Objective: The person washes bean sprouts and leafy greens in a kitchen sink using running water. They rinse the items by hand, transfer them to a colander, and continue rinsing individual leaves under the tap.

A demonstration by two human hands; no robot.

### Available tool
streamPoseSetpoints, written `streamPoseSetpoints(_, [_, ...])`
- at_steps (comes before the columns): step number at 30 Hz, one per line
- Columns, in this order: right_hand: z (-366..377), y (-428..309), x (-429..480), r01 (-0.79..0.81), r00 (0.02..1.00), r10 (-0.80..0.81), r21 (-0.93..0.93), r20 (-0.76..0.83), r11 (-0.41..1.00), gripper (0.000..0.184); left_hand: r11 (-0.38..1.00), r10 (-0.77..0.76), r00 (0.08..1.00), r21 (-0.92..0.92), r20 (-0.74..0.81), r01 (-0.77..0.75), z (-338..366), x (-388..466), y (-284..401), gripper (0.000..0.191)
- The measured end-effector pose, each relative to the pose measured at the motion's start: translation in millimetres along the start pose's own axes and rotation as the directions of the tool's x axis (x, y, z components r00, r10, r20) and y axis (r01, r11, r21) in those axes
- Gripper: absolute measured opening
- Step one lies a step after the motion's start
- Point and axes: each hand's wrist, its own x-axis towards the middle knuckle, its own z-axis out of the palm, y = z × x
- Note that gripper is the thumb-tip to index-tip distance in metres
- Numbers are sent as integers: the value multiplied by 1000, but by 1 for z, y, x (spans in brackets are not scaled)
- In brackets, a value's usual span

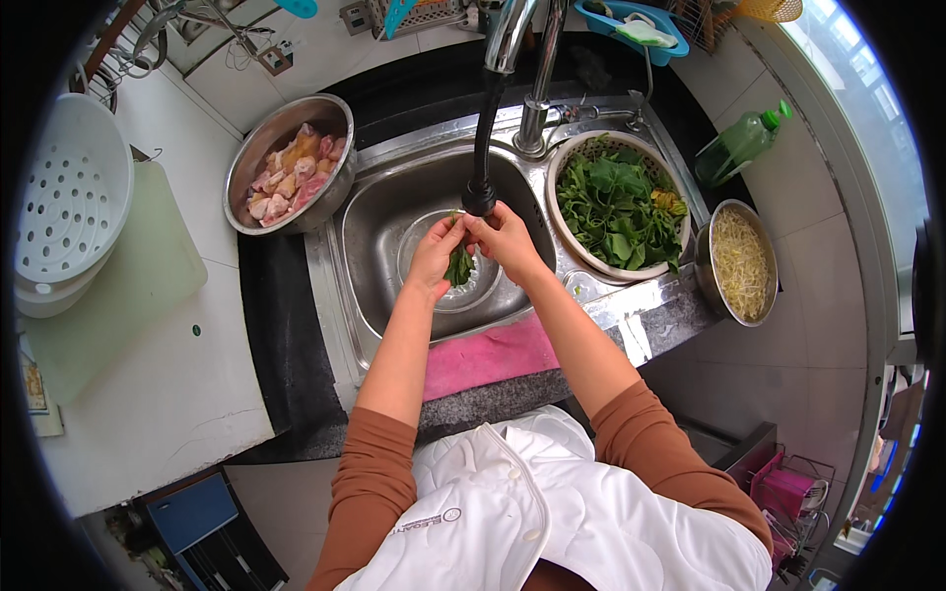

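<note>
Both my hands are over the stainless-steel sink (380, 295), just below the black spray head (479, 198) of the tap. My left hand (434, 253) pinches a small bunch of leafy greens (460, 267) that hangs leaves down between my palms. My right hand (508, 242) meets it at the stem end, thumb and fingertips pinched together there. Beneath the greens is a wet, shiny round form on the sink floor; whether it is a bowl or the drain recess I cannot tell. On the right, a pale colander (556, 242) holds more leafy greens (617, 199) with a yellow blossom.
A metal bowl (235, 193) of raw meat pieces (295, 177) stands left of the sink. Bean sprouts (739, 262) fill another metal bowl (706, 284) at the counter's right end. A green bottle (739, 144) stands behind it. A pink cloth (488, 358) covers the front edge.
</note>
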Motion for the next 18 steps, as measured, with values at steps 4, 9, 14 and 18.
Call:
streamPoseSetpoints(4, [-9,3,5,-96,995,91,200,33,975,13,999,-23,998,36,-62,25,-1,3,4,20])
streamPoseSetpoints(9, [-14,7,4,-88,996,79,392,40,916,18,989,-1,999,-151,-49,-7,-5,14,0,19])
streamPoseSetpoints(14, [-4,15,-13,-82,996,80,41,40,996,38,957,81,978,-258,-190,-129,5,26,-4,20])
streamPoseSetpoints(18, [-5,22,-7,106,987,-125,-171,-103,980,24,974,106,984,-186,-145,-133,17,26,-6,22])
